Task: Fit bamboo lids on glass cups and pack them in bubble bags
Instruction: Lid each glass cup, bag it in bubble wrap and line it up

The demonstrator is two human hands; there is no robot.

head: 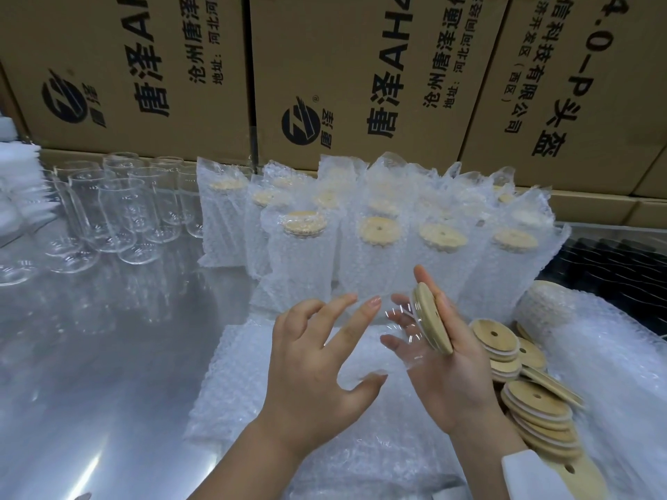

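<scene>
Big brown boxes (361, 66) with black writing stand in a row at the far side. In front of them is a shiny metal table (90, 373).

At the far left of the table we see a bunch of empty glasses (119, 211) standing up. In the far middle stand many packed cups (379, 247), each in a bubble bag with a round wooden lid on top. A heap of loose lids (534, 409) lies at the near right. Flat bubble bags (252, 373) lie in a pile in the near middle, under our hands.

Our hands are up over that pile. Between them is one glass cup (399, 315), lying on its side in the air. It is very clear and hard to see.

A bamboo lid (431, 319) sits at the right end of the cup. Our right hand (458, 377) is flat, with straight fingers, and its palm presses on the lid. A white sleeve (534, 474) shows at that wrist.

Our left hand (317, 366) is at the cup's left end. Its fingers are spread wide and bent a little. We cannot tell if they grip the cup or only touch it.
</scene>
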